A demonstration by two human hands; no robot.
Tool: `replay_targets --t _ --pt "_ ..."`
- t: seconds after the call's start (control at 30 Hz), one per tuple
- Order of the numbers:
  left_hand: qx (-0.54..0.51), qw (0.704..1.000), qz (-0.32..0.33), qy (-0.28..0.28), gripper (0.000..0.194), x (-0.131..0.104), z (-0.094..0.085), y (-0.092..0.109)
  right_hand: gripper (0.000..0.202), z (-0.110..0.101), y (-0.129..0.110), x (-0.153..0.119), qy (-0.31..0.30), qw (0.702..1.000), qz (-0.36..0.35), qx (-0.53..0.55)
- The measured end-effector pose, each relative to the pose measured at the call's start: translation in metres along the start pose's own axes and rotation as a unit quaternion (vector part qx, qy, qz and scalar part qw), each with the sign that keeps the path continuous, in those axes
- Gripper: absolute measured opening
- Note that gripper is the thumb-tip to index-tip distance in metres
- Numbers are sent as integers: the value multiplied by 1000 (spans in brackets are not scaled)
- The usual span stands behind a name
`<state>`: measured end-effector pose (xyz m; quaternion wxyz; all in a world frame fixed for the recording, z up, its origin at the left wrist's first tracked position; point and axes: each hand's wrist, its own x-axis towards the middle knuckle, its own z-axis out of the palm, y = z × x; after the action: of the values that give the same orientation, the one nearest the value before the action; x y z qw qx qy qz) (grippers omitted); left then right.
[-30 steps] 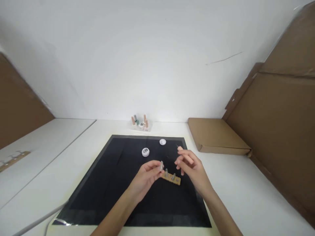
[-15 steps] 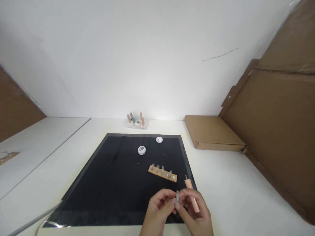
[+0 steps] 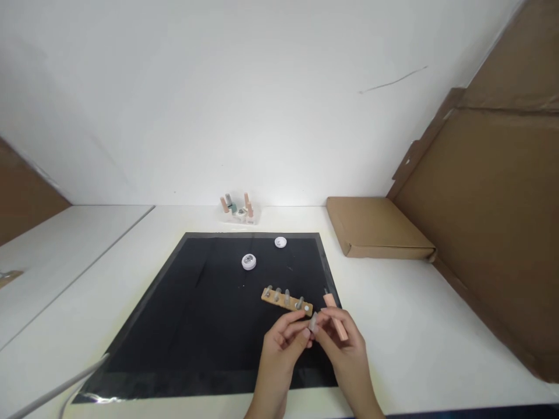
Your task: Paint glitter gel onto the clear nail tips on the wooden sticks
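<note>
Between the fingertips of both hands sits a small translucent grey false nail [image 3: 313, 321]. My left hand [image 3: 278, 348] is closed, pinching it from the left. My right hand [image 3: 349, 350] steadies its other side with thumb and forefinger, and also keeps hold of a nail polish brush [image 3: 331, 302] with a pink handle, brush end pointing up and away. Just beyond the fingers lies a wooden nail stand [image 3: 282, 302] bearing several similar false nails. A white dot shows at its bare right end. The underside of the held nail is hidden.
On the black mat [image 3: 183, 326] are a round white jar [image 3: 248, 262] with silvery contents and a white lid [image 3: 280, 242]. Behind the mat stands a clear tray [image 3: 239, 219] of polish bottles. A cardboard box [image 3: 375, 224] lies right; a cable [image 3: 65, 387] crosses front left.
Both hands have moved slightly forward, nearer the nail stand, with the false nail and brush still held. The false nail now tilts differently. The whole view has shifted a little.
</note>
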<state>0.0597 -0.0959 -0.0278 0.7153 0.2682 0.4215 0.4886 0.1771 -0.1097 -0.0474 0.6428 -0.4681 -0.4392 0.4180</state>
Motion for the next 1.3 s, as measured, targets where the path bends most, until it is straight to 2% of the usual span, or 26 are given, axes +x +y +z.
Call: replay_targets --t 0.1,0.23,0.37,0.43,0.5,0.57,0.63,0.77,0.83,0.93,1.17,1.3 --pt "14 1000 -6 4 51 0 0 -3 15 -1 0 10 35 999 -1 -27" --pt "56 997 40 38 42 -3 -5 -13 18 -3 1 22 64 998 7 -28" --pt "123 982 106 97 34 -4 -21 -19 17 -4 3 27 80 996 14 -48" --pt "165 972 134 104 30 -3 -32 -18 16 -4 5 28 84 994 20 -62" --pt "214 954 169 126 27 0 -44 -13 14 -5 8 28 89 993 32 -75" --pt "284 926 194 159 28 3 -54 -8 14 -6 11 28 92 992 42 -79" --pt "364 893 204 168 31 5 -61 -2 14 -7 14 27 96 991 52 -77" --pt "483 833 213 168 32 6 -65 2 15 -8 18 27 103 989 65 -83" --pt "511 815 219 163 34 7 -65 1 15 -8 20 28 97 989 69 -89" --pt "516 813 215 165 41 8 -64 -1 14 -7 22 29 87 988 71 -103" --pt "474 847 163 177 50 6 -63 1 10 -5 21 29 90 978 45 -180" --pt "481 845 169 165 50 8 -63 1 9 -2 21 30 76 976 27 -202"
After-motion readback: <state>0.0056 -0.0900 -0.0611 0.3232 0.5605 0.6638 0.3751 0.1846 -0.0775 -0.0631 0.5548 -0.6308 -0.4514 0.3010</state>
